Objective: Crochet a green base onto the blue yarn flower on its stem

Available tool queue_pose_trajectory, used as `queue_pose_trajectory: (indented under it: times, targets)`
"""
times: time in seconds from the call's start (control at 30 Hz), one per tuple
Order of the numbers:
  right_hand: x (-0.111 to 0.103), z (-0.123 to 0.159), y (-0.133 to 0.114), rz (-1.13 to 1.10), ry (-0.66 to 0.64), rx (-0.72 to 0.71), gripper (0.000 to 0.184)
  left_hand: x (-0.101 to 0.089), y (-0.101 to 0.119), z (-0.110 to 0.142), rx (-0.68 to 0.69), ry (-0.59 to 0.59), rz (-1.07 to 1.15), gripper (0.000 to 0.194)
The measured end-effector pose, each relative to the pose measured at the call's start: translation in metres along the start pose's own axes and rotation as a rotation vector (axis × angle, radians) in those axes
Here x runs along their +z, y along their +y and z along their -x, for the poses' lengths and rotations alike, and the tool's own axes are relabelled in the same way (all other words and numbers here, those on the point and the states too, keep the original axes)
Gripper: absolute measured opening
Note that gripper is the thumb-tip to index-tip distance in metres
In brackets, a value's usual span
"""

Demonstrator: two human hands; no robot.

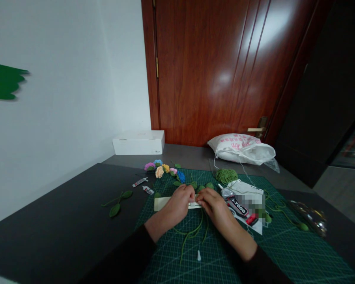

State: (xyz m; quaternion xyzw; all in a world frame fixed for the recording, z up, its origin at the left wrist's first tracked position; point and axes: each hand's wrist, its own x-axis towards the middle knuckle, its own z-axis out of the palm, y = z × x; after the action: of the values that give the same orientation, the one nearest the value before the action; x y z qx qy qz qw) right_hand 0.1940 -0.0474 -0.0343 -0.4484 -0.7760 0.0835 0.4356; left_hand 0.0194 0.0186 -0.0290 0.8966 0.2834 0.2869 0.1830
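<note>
On a green gridded cutting mat (301, 248) laid over a dark tabletop (53, 221), the person's two hands are working close together at a cream-white strip (165, 204). The left hand (177, 203) is curling nearly shut, its fingers (187, 192) pressing down on the strip, while the right hand (213, 205) is half closed, its fingertips (201, 199) bearing on the strip from the other side. The two hands are almost touching, and whatever lies directly beneath them is hidden. Just right of the right hand, a glue tube (236, 205) is lying on a white sheet (248, 225), its black label showing large white characters upside down that read as 7000, with the first character unclear. A white paper (242, 188) beside it is partly covered by a pixelated blur. Thin green crocheted stems (192, 232) are trailing below the hands, near a small white nozzle cap (198, 255). Farther up the mat, crocheted flowers (159, 170) in pink, blue, yellow and peach are lying in a loose row beside a ball of green yarn (226, 176). Two small tubes (143, 185) and a crocheted leaf spray (116, 201) are resting on the tabletop to the left. At the back, a white sack (241, 149) with pink characters too small to read is slumping against a reddish wooden door (213, 71).
</note>
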Motion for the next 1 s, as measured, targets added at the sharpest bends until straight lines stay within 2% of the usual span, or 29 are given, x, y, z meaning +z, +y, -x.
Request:
queue_pose_trajectory:
  times: [0.17, 0.43, 0.63, 0.77, 1.0]
  targets:
    - [-0.005, 0.000, -0.008, 0.134, -0.088, -0.013, 0.020, 0.003, 0.000, 0.001, -0.003, -0.016, 0.024, 0.023]
    - [0.005, 0.000, 0.004, -0.075, -0.029, 0.009, 0.015, -0.001, 0.003, 0.003, -0.023, -0.021, 0.067, 0.023]
    - [0.011, 0.001, -0.002, -0.073, 0.130, 0.208, 0.008, -0.008, 0.009, 0.000, -0.070, -0.017, 0.227, 0.017]
    - [0.009, 0.000, -0.003, -0.094, 0.111, 0.325, 0.009, -0.015, 0.008, -0.003, -0.116, -0.061, 0.363, 0.015]
    - [0.010, 0.000, 0.000, -0.187, 0.100, 0.342, 0.009, -0.012, 0.004, -0.003, -0.171, -0.097, 0.588, 0.022]
